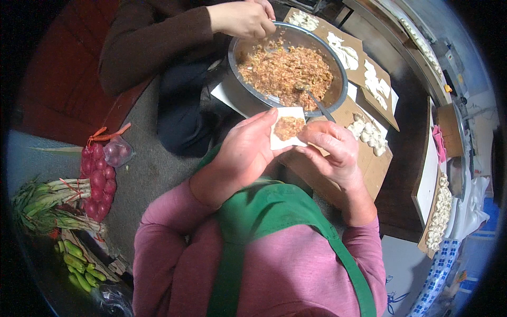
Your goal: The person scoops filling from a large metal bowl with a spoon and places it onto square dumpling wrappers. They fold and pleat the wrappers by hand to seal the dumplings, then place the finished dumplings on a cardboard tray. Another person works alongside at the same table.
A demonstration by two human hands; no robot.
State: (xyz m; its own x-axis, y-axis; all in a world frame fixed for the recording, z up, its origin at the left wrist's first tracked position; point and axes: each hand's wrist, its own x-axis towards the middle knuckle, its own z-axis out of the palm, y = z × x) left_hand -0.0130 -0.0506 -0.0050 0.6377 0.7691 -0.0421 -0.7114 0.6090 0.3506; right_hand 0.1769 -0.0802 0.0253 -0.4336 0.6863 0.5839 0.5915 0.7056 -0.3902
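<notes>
A square dough wrapper (276,143) lies across the fingers of my left hand (249,146), its thumb along the near-left edge. Spread over the wrapper's middle is a patch of minced filling (289,127). My right hand (330,148) pinches the wrapper's lower right corner between thumb and fingers. Just beyond both hands stands a large steel bowl (344,89) of the same reddish mince (285,75). A metal spoon (317,101) rests in it, the handle leaning over the near rim.
Another person's hand (241,20) is at the bowl's far rim. Cardboard sheets (348,170) on the right hold folded dumplings (368,132) and loose wrappers (342,51). More dumplings (439,214) line a board at far right. Bagged red onions (99,182), leeks (51,198) and green peppers (79,263) lie left.
</notes>
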